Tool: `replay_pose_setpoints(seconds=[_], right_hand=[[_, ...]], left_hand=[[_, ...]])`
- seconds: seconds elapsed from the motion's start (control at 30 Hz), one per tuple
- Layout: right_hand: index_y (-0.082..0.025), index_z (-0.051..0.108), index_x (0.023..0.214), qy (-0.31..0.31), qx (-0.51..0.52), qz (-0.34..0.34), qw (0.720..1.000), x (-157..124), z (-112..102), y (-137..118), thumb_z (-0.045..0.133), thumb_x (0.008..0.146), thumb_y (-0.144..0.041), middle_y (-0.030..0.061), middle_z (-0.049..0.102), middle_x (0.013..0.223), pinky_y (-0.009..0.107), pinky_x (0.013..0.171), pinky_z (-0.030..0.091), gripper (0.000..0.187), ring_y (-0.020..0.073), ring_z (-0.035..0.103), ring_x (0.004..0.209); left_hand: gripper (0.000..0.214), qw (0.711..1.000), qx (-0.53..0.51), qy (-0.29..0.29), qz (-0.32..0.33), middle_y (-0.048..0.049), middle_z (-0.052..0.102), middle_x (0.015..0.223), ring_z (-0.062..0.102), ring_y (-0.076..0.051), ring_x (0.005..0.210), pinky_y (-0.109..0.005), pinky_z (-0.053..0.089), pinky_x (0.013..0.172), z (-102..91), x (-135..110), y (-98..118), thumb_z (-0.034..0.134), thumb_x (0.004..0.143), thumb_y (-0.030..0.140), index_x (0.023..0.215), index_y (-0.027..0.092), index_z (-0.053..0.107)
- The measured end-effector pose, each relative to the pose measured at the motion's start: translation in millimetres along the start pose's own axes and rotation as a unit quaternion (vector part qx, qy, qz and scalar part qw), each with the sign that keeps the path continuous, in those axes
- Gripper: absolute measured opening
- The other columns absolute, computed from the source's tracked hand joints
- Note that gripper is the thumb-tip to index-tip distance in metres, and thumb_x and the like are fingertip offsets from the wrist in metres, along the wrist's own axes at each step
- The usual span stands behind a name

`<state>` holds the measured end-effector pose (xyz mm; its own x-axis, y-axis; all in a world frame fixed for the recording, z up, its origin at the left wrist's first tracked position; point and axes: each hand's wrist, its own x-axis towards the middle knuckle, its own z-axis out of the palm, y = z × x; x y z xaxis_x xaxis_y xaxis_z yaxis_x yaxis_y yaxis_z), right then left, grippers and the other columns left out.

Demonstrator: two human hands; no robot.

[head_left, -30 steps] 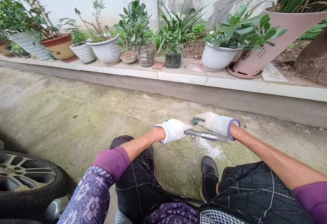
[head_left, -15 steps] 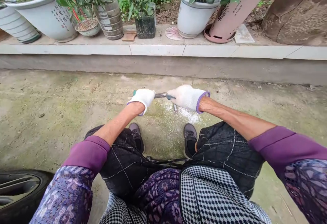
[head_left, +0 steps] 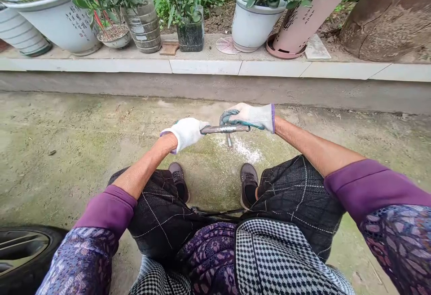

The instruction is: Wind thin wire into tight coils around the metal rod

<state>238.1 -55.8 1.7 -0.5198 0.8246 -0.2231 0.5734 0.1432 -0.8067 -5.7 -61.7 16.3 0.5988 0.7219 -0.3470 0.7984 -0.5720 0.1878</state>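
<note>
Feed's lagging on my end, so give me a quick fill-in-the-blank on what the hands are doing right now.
1. Both hands wear white ____.
2. The left hand and right hand grip the two ends of a grey metal ____.
3. White powder lies on the ____ below it, between the shoes.

Missing words: gloves; rod; ground

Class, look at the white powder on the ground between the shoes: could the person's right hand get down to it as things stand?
Probably yes: the right hand hangs just above the white powder with nothing between, though it grips the metal rod.
</note>
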Motion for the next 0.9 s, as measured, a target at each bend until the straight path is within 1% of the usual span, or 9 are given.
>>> replay_pose_setpoints(seconds=[0.07,0.17,0.23,0.37,0.47,0.57,0.67,0.8,0.9], right_hand=[[-0.013,0.074,0.096,-0.022,0.062,0.017,0.998,-4,-1,-2,0.057,0.082,-0.031,0.0026,0.063,0.070,0.023,0.050,0.039,0.029,0.0131,0.051,0.060],[-0.013,0.074,0.100,-0.024,0.110,0.062,0.992,-12,1,-10,0.058,0.083,-0.029,-0.0030,0.046,0.055,0.022,0.044,0.034,0.028,0.0111,0.042,0.051],[-0.013,0.074,0.101,-0.004,0.096,0.070,0.993,-15,5,-17,0.056,0.083,-0.024,-0.0032,0.045,0.057,0.022,0.046,0.034,0.028,0.0102,0.041,0.052],[-0.016,0.075,0.098,0.011,-0.086,0.047,0.995,-19,14,-35,0.052,0.088,-0.020,-0.0002,0.059,0.068,0.024,0.053,0.034,0.026,0.0096,0.044,0.056],[-0.017,0.075,0.093,0.021,-0.236,0.036,0.971,-20,16,-44,0.052,0.093,-0.025,0.0021,0.065,0.074,0.027,0.059,0.034,0.024,0.0121,0.049,0.062],[-0.019,0.075,0.095,0.026,-0.313,0.045,0.948,-20,9,-44,0.050,0.096,-0.028,0.0035,0.068,0.078,0.029,0.060,0.033,0.027,0.0147,0.053,0.066],[-0.020,0.077,0.097,0.043,-0.296,0.069,0.952,-19,-3,-36,0.053,0.092,-0.026,0.0033,0.071,0.084,0.029,0.062,0.035,0.025,0.0159,0.056,0.070],[-0.020,0.078,0.095,0.054,-0.162,0.068,0.983,-18,-12,-23,0.056,0.086,-0.023,0.0015,0.072,0.083,0.026,0.061,0.039,0.024,0.0136,0.055,0.066],[-0.017,0.077,0.099,0.058,-0.087,0.092,0.990,-17,-9,-23,0.056,0.086,-0.025,0.0012,0.065,0.073,0.026,0.054,0.036,0.026,0.0108,0.045,0.055]], left_hand=[[0.030,0.993,-0.119,0.003,-0.013,-0.0019,0.066,0.075,0.057,-0.013,0.061,-0.025,0.045,0.063,-0.9,-2,1,0.054,0.092,0.027,0.111,0.022,0.077],[0.039,0.951,-0.302,0.033,-0.064,0.0000,0.063,0.073,0.050,-0.010,0.053,-0.022,0.044,0.053,-6.1,-3,1,0.056,0.089,0.029,0.124,0.021,0.072],[0.042,0.935,-0.334,0.067,-0.101,-0.0009,0.064,0.076,0.051,-0.010,0.054,-0.022,0.045,0.051,-9.2,0,-1,0.056,0.089,0.027,0.128,0.021,0.069],[0.034,0.976,-0.128,0.062,-0.164,-0.0075,0.073,0.088,0.067,-0.016,0.072,-0.026,0.054,0.068,-5.3,17,-8,0.053,0.096,0.023,0.124,0.017,0.071],[0.030,0.986,0.020,0.021,-0.164,-0.0159,0.076,0.098,0.073,-0.026,0.095,-0.036,0.056,0.087,5.5,27,-5,0.052,0.095,0.015,0.115,0.013,0.075],[0.033,0.987,0.105,-0.036,-0.116,-0.0213,0.076,0.102,0.074,-0.034,0.100,-0.043,0.057,0.088,14.7,27,5,0.053,0.091,0.009,0.116,0.011,0.074],[0.037,0.985,0.155,-0.066,-0.032,-0.0180,0.076,0.097,0.075,-0.032,0.093,-0.040,0.056,0.083,15.3,21,16,0.051,0.091,0.010,0.120,0.016,0.074],[0.033,0.999,-0.011,-0.039,0.020,-0.0063,0.074,0.081,0.069,-0.019,0.072,-0.028,0.052,0.069,4.7,7,18,0.055,0.091,0.020,0.115,0.022,0.077],[0.035,0.974,-0.227,0.005,0.000,-0.0010,0.067,0.073,0.056,-0.011,0.056,-0.022,0.045,0.054,-5.1,-4,14,0.058,0.089,0.024,0.120,0.020,0.076]])
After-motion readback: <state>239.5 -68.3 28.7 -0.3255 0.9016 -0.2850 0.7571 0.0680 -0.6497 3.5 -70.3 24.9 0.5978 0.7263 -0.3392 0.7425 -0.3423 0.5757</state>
